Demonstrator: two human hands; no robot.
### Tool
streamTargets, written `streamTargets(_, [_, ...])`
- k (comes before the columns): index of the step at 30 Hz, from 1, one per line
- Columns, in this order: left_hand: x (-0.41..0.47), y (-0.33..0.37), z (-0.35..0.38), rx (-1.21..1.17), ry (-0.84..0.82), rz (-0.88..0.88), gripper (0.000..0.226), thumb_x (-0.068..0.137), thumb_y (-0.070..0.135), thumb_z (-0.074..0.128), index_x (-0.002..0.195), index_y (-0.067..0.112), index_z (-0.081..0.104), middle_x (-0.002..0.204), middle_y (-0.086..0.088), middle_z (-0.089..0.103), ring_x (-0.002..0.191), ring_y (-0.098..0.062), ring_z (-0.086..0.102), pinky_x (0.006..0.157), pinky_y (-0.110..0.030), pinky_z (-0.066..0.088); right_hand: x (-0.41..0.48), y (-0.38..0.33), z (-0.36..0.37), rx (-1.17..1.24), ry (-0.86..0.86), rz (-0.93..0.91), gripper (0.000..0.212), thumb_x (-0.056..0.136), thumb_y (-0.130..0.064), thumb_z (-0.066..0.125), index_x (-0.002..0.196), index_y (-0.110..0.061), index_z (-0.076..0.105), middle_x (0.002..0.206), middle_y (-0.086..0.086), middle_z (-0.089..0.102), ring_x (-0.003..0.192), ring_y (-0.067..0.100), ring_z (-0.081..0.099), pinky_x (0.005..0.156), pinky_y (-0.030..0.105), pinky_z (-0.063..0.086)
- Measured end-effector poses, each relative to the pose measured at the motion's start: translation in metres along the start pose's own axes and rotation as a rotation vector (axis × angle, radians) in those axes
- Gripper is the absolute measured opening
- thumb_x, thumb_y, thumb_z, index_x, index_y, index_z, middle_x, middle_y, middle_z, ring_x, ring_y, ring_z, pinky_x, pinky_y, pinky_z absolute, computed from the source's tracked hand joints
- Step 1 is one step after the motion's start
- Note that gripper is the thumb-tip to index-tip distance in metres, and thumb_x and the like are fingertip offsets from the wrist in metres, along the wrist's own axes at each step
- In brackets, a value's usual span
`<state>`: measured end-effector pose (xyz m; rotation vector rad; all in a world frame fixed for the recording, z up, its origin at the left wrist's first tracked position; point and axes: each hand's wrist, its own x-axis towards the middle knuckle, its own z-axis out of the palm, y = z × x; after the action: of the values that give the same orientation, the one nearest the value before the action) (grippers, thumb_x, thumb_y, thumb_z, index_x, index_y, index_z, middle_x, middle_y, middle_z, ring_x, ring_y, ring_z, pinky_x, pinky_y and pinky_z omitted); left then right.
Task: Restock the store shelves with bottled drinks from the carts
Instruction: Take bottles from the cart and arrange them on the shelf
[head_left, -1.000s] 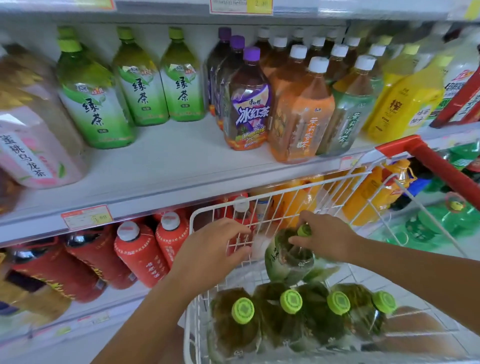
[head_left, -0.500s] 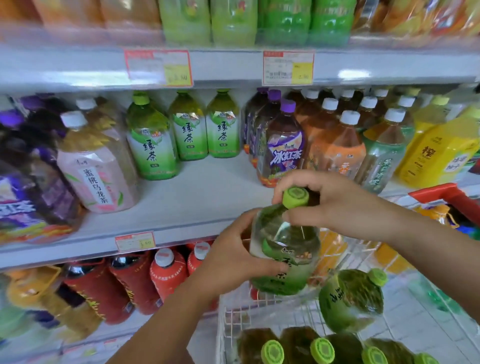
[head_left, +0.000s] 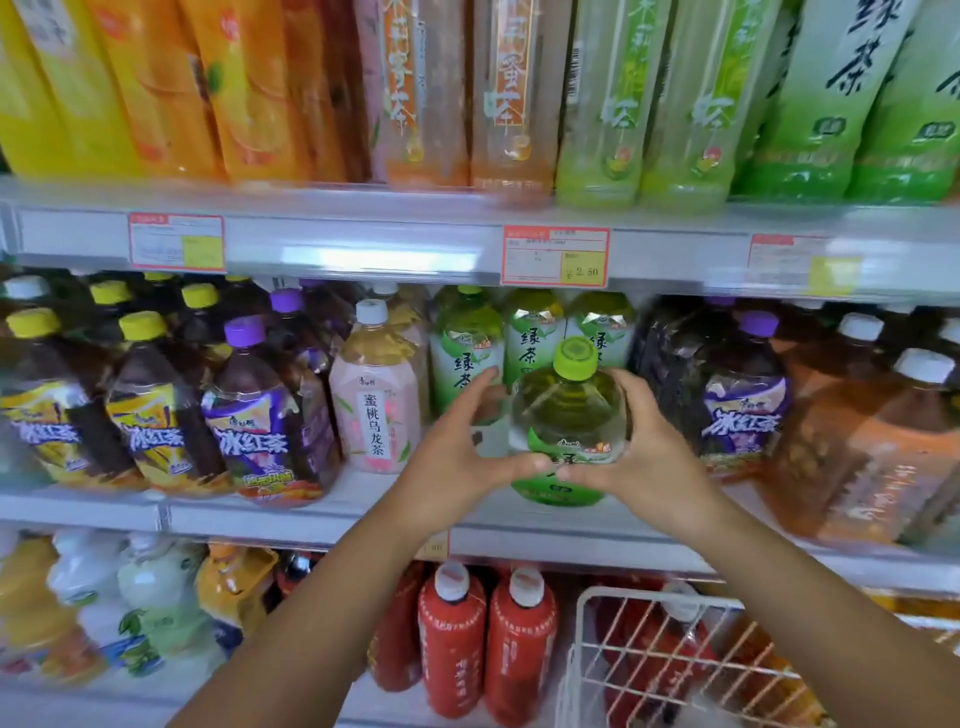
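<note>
A green tea bottle (head_left: 569, 415) with a lime cap stands upright at the front of the middle shelf (head_left: 311, 514). My left hand (head_left: 457, 457) cups its left side and my right hand (head_left: 644, 457) cups its right side, thumbs meeting across the label. Behind it stand three more green tea bottles (head_left: 467, 348) of the same kind. Only a corner of the white wire cart (head_left: 665, 670) shows at the bottom right.
Left of the gap stand a pink peach tea bottle (head_left: 374, 395) and purple-capped iced tea bottles (head_left: 260, 410). More iced tea (head_left: 737, 400) and orange bottles (head_left: 872, 447) crowd the right. Tall bottles fill the shelf above; red bottles (head_left: 452, 639) stand on the shelf below.
Both hands lifted the green tea bottle out of the cart and carried it up and forward onto the middle shelf. My view rose with it.
</note>
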<state>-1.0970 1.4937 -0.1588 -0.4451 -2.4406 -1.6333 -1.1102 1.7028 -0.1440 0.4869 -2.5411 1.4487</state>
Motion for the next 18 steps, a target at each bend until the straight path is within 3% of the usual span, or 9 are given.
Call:
streamTargets(2, [-0.009, -0.026, -0.021, 0.201, 0.089, 0.003, 0.093, 0.063, 0.059, 0.081, 0.143, 0.030, 0.043, 0.135, 0.012, 0.052, 0.125, -0.003, 0.047, 0.104, -0.018, 0.036, 0.020, 0.013, 0.005, 0.021, -0.002, 0.059, 0.097, 0.060, -0.015, 0.091, 0.138, -0.024, 0.034, 0.120, -0.009, 0.058, 0.110, 0.010, 0.057, 0.081, 0.006, 0.041])
streamTargets(5, [-0.025, -0.068, -0.041, 0.413, 0.122, 0.033, 0.080, 0.059, 0.076, 0.064, 0.125, 0.031, 0.063, 0.125, 0.009, 0.058, 0.118, -0.008, 0.050, 0.103, -0.014, 0.035, 0.045, 0.029, 0.007, 0.085, -0.002, 0.143, 0.093, 0.062, -0.014, 0.089, 0.138, -0.023, 0.036, 0.117, -0.008, 0.060, 0.109, 0.013, 0.058, 0.084, 0.017, 0.043])
streamTargets(7, [-0.029, -0.091, -0.042, 0.513, 0.106, 0.049, 0.072, 0.059, 0.085, 0.058, 0.112, 0.037, 0.070, 0.116, 0.009, 0.063, 0.115, -0.011, 0.055, 0.104, -0.022, 0.038, 0.065, 0.037, 0.008, 0.086, -0.010, 0.179, 0.089, 0.062, -0.015, 0.090, 0.133, -0.025, 0.039, 0.115, -0.010, 0.061, 0.108, 0.012, 0.058, 0.086, 0.021, 0.046])
streamTargets(9, [-0.030, -0.103, -0.039, 0.596, 0.078, 0.074, 0.059, 0.063, 0.085, 0.055, 0.099, 0.042, 0.073, 0.098, 0.017, 0.064, 0.101, -0.011, 0.059, 0.092, -0.039, 0.048, 0.084, 0.041, 0.012, 0.049, -0.014, 0.199, 0.105, 0.051, -0.031, 0.094, 0.138, -0.028, 0.035, 0.122, -0.008, 0.061, 0.114, 0.015, 0.058, 0.097, 0.031, 0.047])
streamTargets(12, [-0.030, -0.108, -0.037, 0.662, 0.093, 0.127, 0.037, 0.069, 0.073, 0.062, 0.084, 0.042, 0.075, 0.079, 0.019, 0.061, 0.084, -0.003, 0.056, 0.074, -0.037, 0.049, 0.107, 0.055, 0.019, 0.013, 0.007, 0.242, 0.130, 0.035, -0.053, 0.091, 0.144, -0.035, 0.023, 0.133, -0.009, 0.056, 0.121, 0.017, 0.054, 0.104, 0.041, 0.044])
streamTargets(15, [-0.030, -0.109, -0.035, 0.637, 0.114, 0.115, 0.028, 0.070, 0.069, 0.064, 0.079, 0.043, 0.072, 0.073, 0.020, 0.061, 0.079, 0.001, 0.056, 0.072, -0.034, 0.046, 0.116, 0.059, 0.027, -0.046, 0.093, 0.280, 0.101, 0.056, -0.041, 0.089, 0.136, -0.023, 0.029, 0.122, -0.007, 0.057, 0.115, 0.021, 0.057, 0.100, 0.042, 0.047])
streamTargets(18, [-0.029, -0.110, -0.033, 0.609, 0.116, 0.093, 0.028, 0.069, 0.069, 0.064, 0.080, 0.044, 0.071, 0.071, 0.020, 0.059, 0.076, 0.002, 0.055, 0.071, -0.034, 0.046, 0.125, 0.065, 0.033, -0.092, 0.147, 0.296, 0.076, 0.064, -0.041, 0.086, 0.122, -0.022, 0.039, 0.112, -0.004, 0.060, 0.108, 0.024, 0.059, 0.095, 0.041, 0.049])
